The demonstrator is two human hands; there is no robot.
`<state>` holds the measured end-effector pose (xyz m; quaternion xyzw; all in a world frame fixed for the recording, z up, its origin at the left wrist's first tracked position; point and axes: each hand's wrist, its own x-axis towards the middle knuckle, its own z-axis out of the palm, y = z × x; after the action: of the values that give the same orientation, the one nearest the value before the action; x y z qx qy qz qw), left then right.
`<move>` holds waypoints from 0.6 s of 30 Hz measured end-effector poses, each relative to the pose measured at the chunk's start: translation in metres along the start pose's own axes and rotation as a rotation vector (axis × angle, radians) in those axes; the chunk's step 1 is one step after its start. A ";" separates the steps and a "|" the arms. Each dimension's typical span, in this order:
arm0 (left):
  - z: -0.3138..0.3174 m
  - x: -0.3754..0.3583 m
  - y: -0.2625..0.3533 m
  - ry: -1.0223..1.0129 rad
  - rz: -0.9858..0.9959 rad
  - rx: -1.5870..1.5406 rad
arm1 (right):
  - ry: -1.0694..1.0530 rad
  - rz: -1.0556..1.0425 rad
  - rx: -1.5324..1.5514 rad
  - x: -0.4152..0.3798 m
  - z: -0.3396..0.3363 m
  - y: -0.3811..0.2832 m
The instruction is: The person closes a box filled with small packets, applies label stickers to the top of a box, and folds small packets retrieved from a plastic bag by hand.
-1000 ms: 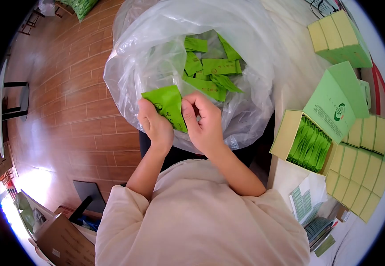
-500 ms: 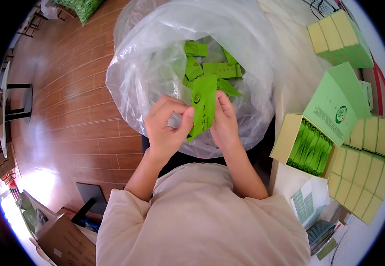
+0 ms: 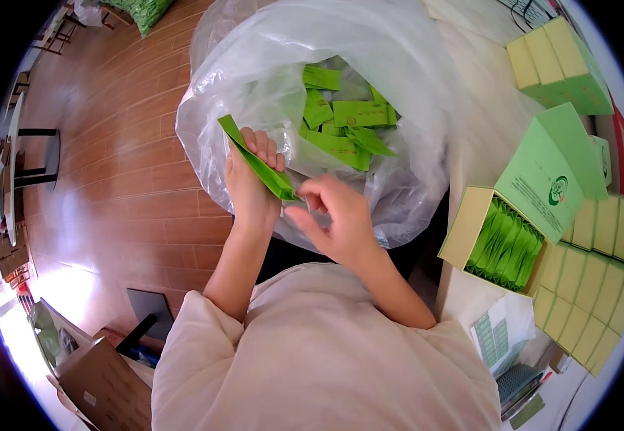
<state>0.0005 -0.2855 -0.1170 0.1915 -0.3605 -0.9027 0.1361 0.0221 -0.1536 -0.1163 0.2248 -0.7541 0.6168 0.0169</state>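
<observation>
A green packet (image 3: 258, 164) lies tilted in my left hand (image 3: 251, 183), its narrow edge turned up and the fingers curled behind it. Close to the packet's lower end is my right hand (image 3: 337, 219), thumb and index finger apart with a gap between them. In front of both hands, a large clear plastic bag (image 3: 412, 79) stands with its mouth open. Several loose green packets (image 3: 358, 113) lie inside it.
On the right, an open box (image 3: 463, 230) holds a row of green packets, its printed lid (image 3: 542, 172) raised. Closed boxes (image 3: 585, 287) are stacked beyond it. A brown carton (image 3: 103, 384) sits at the lower left.
The packet has moved left and turned edge-up in my left hand. My right hand has let go of it and moved down and left. Another packet now shows in the bag's near part.
</observation>
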 end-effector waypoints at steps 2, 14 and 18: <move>-0.001 -0.001 0.000 -0.007 0.004 -0.028 | 0.013 -0.076 -0.113 -0.004 0.005 -0.001; 0.001 -0.013 -0.007 0.117 0.171 -0.005 | 0.087 0.005 -0.046 -0.013 0.022 -0.001; -0.005 -0.011 -0.011 0.069 0.553 0.200 | 0.089 0.375 0.235 -0.010 0.023 -0.020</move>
<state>0.0110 -0.2766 -0.1249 0.1288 -0.4813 -0.7843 0.3696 0.0441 -0.1746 -0.1060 0.0535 -0.7043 0.7020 -0.0909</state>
